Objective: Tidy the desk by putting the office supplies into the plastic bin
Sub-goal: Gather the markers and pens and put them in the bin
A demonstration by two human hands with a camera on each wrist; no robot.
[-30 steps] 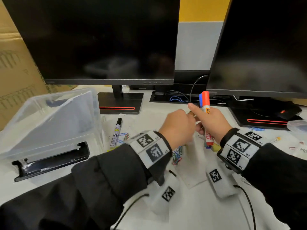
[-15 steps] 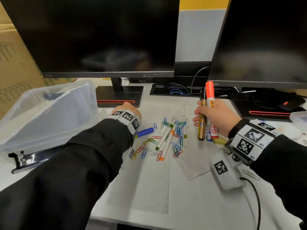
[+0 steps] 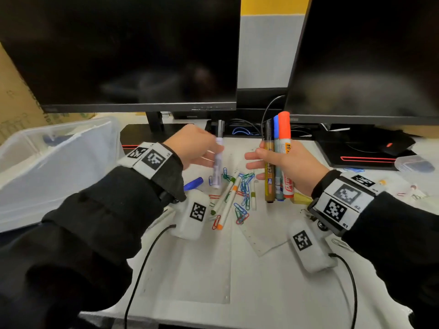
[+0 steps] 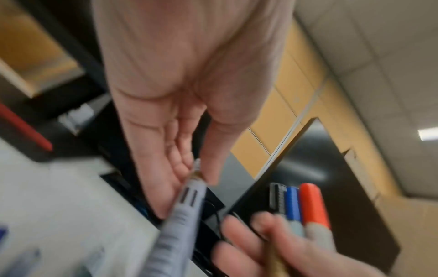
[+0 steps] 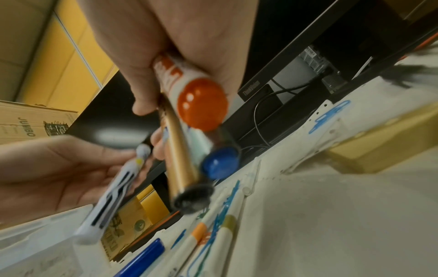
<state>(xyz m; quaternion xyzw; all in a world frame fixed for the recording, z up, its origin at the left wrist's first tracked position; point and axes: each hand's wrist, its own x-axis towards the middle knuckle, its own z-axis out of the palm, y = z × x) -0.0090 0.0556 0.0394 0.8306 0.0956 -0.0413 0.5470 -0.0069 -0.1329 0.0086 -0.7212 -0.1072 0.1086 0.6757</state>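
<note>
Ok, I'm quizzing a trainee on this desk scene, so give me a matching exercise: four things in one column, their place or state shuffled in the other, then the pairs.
Things:
1. white marker
2. orange-capped marker
3. blue pen
4. plastic bin

Places:
A. lying on the desk under the left wrist
B. pinched in the left hand
C. standing at the desk's left side
D. bundled upright in the right hand

Pairs: 1-B, 2-D, 3-A, 4-C

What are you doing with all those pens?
Tidying the desk. The right hand grips three markers upright. The left hand pinches a white marker, bringing it toward the bunch. More pens and paper clips lie on the desk; the plastic bin waits at the left.
</note>
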